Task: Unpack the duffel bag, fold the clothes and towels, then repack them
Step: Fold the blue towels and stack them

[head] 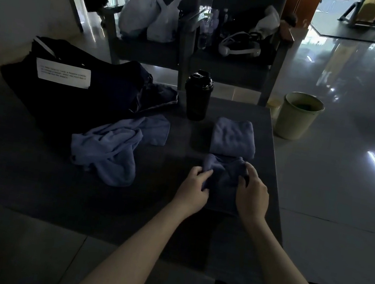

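Observation:
On the dark low table point(52, 182) lies a small blue-grey towel point(224, 172), bunched between both hands. My left hand point(195, 189) pinches its left edge and my right hand point(253, 194) grips its right side. Just beyond it rests a folded towel point(233, 138) of the same colour. To the left, a crumpled blue-grey towel point(106, 153) sprawls unfolded. The black duffel bag point(79, 90) sits open at the table's far left, with a white label on its side.
A black shaker bottle point(197, 95) stands behind the folded towel. A green bin point(298, 115) is on the floor off the table's right corner. Chairs with white bags point(150, 13) and bottles stand behind the table.

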Tool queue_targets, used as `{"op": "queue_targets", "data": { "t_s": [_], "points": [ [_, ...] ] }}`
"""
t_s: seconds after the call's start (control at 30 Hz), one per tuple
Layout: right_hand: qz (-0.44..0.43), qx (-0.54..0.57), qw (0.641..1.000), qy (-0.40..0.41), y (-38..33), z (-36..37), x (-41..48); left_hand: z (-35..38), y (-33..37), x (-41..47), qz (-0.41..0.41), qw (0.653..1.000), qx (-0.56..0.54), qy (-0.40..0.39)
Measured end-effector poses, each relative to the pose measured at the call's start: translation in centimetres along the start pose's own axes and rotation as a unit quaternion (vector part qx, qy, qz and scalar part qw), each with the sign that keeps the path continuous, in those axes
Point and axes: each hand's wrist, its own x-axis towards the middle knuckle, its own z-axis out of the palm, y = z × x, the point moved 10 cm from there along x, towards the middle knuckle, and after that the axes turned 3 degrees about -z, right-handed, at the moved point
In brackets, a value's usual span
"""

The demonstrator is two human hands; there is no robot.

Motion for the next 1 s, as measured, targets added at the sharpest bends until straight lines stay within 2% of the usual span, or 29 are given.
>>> {"op": "queue_targets", "data": {
  "t_s": [0.3,0.43,0.5,0.6,0.77,0.9,1.0],
  "points": [
    [-0.035,-0.004,0.999,0.035,-0.2,0.1,0.1,-0.1,0.8,-1.5,0.037,0.994,0.067,0.072],
    [-0.017,-0.075,0.997,0.01,-0.3,0.6,0.4,0.7,0.2,-1.3,-0.034,0.996,0.071,0.033],
    [-0.08,-0.145,0.986,0.026,-1.6,0.4,0.3,0.4,0.0,-0.9,-0.066,0.99,0.12,0.028],
    [-0.168,-0.196,0.965,0.038,-2.2,1.1,0.1,0.2,0.3,0.0,-0.053,0.974,0.217,0.04],
    [-0.097,-0.184,0.977,-0.039,-0.2,2.3,0.8,2.4,-0.5,2.3,-0.007,0.958,0.287,-0.026],
    [-0.065,-0.175,0.979,-0.087,0.5,3.0,0.5,2.8,-1.6,2.6,-0.014,0.966,0.256,-0.023],
    [-0.029,-0.177,0.975,-0.135,1.0,3.3,-0.1,2.8,-1.5,2.4,-0.023,0.961,0.274,-0.022]
  ]
}}
